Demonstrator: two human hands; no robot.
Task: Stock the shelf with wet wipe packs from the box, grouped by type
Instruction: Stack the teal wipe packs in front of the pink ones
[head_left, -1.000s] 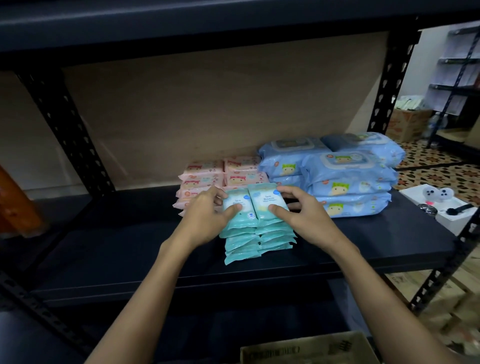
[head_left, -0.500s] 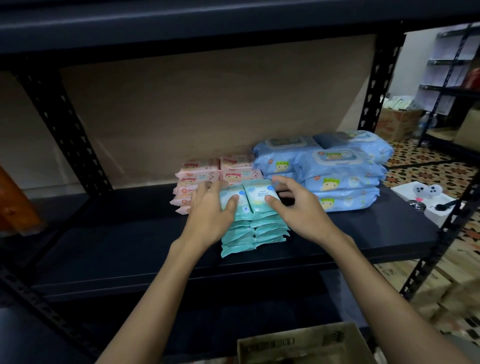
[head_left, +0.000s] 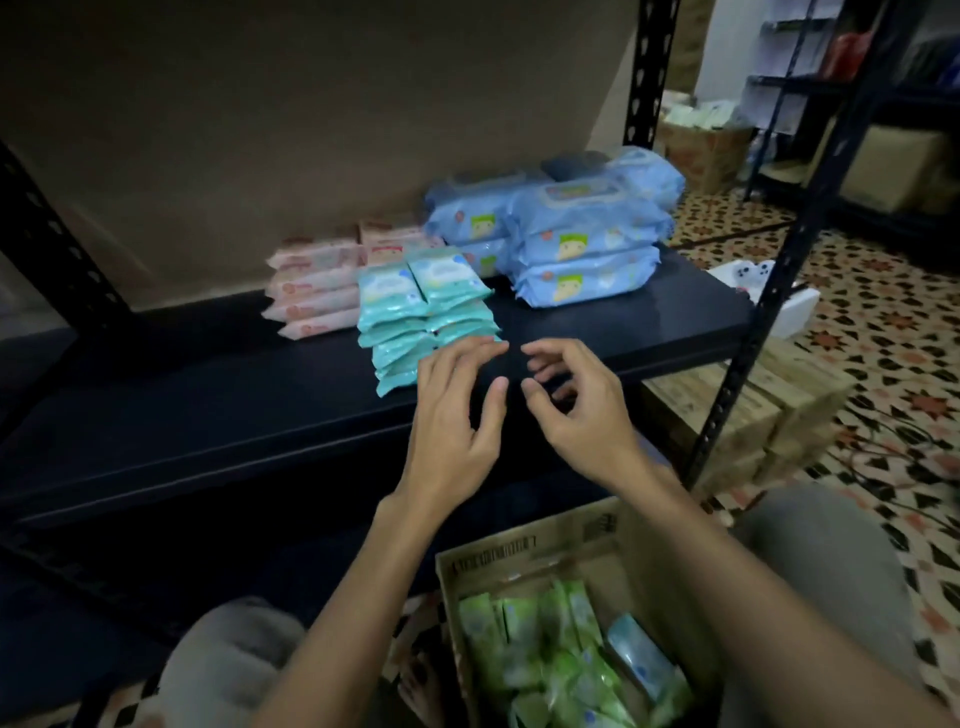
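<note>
While both hands hang over the front part of the dark shelf, neither holds anything. Left hand has fingers fairly straight and spread, tips just at the lower front edge of the teal packs; contact with the packs cannot be confirmed. Right hand is empty, fingers loosely curled, thumb and forefinger apart, just beside the left hand and clear of any pack.

Teal packs sit in two side-by-side stacks near the middle of the shelf, a little forward of the others. Pink packs are stacked to their left and behind, toward the back edge, next to the brown backing board. Large blue packs with flip lids are stacked toward the right end of the shelf, in two rows, front row near the right edge by the black perforated upright.

Cardboard box stands open on the floor below the shelf's front edge, between the person's grey-clad knees. Inside it: green packs standing and leaning together, plus one light blue pack at their right side.

Patterned tile floor at right, with more cartons beyond the upright and a white item on the floor behind it; detail too blurred to tell.
</note>
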